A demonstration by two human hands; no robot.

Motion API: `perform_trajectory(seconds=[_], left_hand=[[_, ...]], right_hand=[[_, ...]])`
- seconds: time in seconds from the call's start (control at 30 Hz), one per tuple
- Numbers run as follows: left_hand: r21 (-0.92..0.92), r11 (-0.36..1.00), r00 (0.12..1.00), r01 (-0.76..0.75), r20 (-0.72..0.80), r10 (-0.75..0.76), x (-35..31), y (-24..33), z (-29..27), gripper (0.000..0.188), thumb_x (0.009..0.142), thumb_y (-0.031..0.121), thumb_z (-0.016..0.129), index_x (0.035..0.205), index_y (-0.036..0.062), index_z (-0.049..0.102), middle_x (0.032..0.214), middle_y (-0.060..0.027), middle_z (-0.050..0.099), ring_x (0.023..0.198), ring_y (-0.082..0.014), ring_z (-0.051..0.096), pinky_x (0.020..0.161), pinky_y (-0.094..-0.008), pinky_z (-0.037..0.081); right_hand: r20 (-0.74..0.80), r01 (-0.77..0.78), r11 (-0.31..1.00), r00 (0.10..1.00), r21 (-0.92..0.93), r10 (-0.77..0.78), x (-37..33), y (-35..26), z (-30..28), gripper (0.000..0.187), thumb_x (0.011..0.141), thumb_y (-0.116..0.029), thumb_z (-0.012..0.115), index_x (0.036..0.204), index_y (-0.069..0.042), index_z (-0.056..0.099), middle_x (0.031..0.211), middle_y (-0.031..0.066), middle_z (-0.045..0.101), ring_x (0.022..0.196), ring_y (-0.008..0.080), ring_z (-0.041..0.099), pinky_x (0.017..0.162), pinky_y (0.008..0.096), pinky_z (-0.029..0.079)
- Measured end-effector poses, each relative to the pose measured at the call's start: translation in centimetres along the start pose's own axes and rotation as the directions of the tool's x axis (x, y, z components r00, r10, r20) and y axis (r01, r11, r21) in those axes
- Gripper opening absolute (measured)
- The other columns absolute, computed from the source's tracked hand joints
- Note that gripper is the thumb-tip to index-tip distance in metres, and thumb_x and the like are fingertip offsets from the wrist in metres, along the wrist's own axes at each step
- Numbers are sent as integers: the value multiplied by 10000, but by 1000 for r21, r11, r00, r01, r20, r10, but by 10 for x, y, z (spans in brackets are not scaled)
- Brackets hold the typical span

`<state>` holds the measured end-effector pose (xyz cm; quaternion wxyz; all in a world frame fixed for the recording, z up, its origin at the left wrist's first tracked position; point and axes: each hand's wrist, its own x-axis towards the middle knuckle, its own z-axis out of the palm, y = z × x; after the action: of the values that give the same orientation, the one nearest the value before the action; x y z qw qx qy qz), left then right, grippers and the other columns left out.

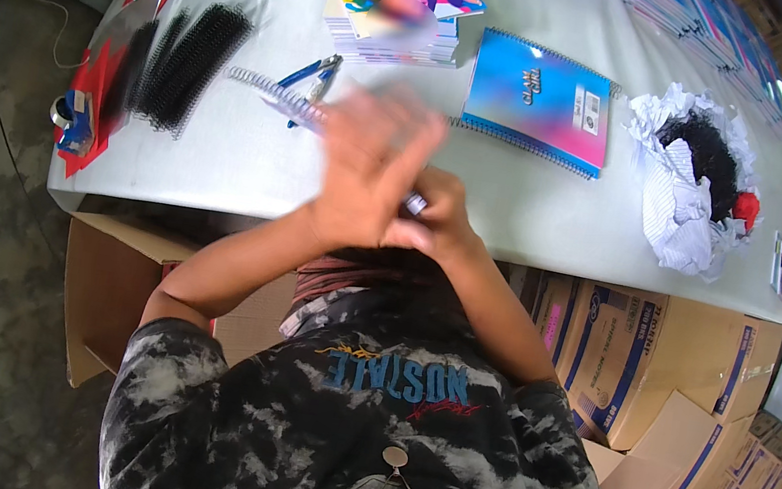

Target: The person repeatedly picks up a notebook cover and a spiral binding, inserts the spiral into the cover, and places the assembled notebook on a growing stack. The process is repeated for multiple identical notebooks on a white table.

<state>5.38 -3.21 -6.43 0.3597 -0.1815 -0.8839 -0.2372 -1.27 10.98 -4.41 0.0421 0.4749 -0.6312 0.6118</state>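
A spiral notebook is seen nearly edge-on above the table's front edge, its silvery coil pointing to the upper left. My right hand is closed around its near end, where a short piece sticks out by the fingers. My left hand lies over the middle of the notebook with its fingers stretched out and blurred by motion; whether it presses on the coil cannot be made out. Just beyond the coil are blue-handled pliers. A blue and pink spiral notebook lies flat to the right of my hands.
Black plastic coils lie at left, beside red sheets and a tape dispenser. A notebook stack stands at the back; more notebooks are far right. Crumpled paper holds black coils. Cardboard boxes sit below the table.
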Motion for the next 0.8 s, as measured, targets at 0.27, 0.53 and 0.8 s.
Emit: perform_trajectory(seconds=[0.27,0.53,0.8], left_hand=[[-276,920,960,278,104,-259,76,83,-64,566,904,196,462,1331,-105,246,1324,-336,283,1259,-423,286,1027,-434,250],[-697,240,625,676,369,-687,95,29,-66,156,821,85,652,951,0,659,870,-34,658,792,-73,574,733,-217,463],[-739,206,737,641,518,-434,115,6,-57,129,758,-33,624,877,16,621,768,12,597,719,-47,548,657,-196,449]], right_hand=[[18,245,957,968,153,-251,30,-36,-10,870,811,-371,545,1412,15,48,1460,268,12,1365,404,-33,1086,498,24],[222,-570,820,807,47,548,66,-58,-70,245,859,-217,612,906,21,643,702,111,626,661,86,573,582,257,441],[-64,-489,813,844,318,533,54,-54,-56,180,698,20,723,812,13,585,757,72,633,705,99,597,629,234,486]])
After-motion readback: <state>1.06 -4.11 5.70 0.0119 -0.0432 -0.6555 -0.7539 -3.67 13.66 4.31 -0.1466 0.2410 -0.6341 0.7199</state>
